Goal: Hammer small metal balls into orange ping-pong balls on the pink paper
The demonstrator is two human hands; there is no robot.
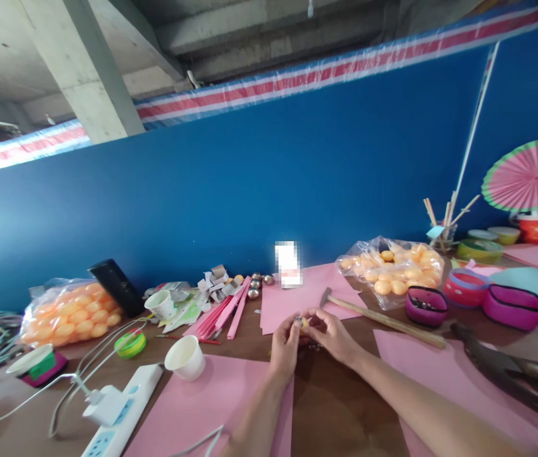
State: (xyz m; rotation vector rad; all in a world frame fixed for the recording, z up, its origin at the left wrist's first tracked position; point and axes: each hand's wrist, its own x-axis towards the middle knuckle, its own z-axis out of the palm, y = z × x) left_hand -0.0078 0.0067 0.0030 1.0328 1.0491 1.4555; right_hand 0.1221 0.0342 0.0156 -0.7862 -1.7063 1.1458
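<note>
Both hands meet over the middle of the counter (pixel 345 406), fingertips together. The left hand (pixel 284 346) and the right hand (pixel 330 333) pinch a small object (pixel 301 321) between them, each grip clenched on it from its own side; it looks part metallic, part orange, but it is too small to make out more. It sits just above the brown counter surface, between the pink paper sheets (pixel 292 298).

Just beyond the right hand lies a hammer (pixel 383 319), head near the fingers, wooden handle running off to the right. Behind that, a clear bag of orange balls (pixel 393 266), and beside it a magenta tub (pixel 426 306).

Over on the left, a white paper cup (pixel 186 358) lies tipped on its side on pink paper, well apart from the hands. A white power strip (pixel 124 412) sits near the front edge with a plugged adapter. A second bag of orange balls (pixel 69 314) rests far left. A pink paper fan (pixel 530 174) stands against the blue wall at right.
</note>
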